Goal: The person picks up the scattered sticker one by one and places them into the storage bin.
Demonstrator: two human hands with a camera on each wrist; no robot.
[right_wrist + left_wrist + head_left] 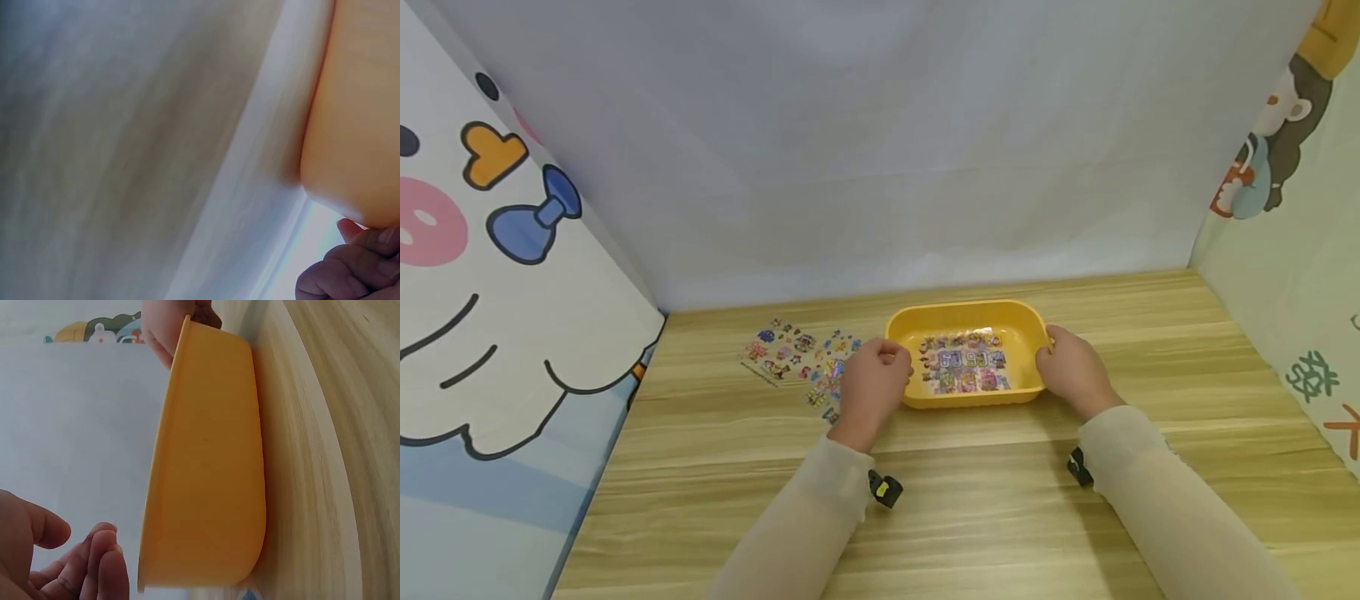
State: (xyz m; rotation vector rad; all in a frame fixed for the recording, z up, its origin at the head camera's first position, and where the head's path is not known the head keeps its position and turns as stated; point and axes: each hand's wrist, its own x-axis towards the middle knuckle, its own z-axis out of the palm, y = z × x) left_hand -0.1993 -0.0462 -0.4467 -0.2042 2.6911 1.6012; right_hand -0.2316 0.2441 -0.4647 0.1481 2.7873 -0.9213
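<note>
A yellow plastic tray [972, 400] with rounded corners sits on the wooden table in the head view. Inside it lies a clear sheet of colourful stickers [964, 360]. My right hand [1075, 371] grips the tray's right end, thumb at the rim; in the right wrist view its curled fingers [356, 265] show beside the tray wall. My left hand [874, 383] hovers by the left end of the tray. The left wrist view shows its thumb and fingers [112, 569] apart from each other, close to the rim, with nothing between them.
Left of the tray lie clear sticker sheets [775, 354], partly covered by my left hand. A white cloth [910, 167] hangs behind the wooden table [715, 475]. Printed cartoon panels [535, 333] stand at both sides.
</note>
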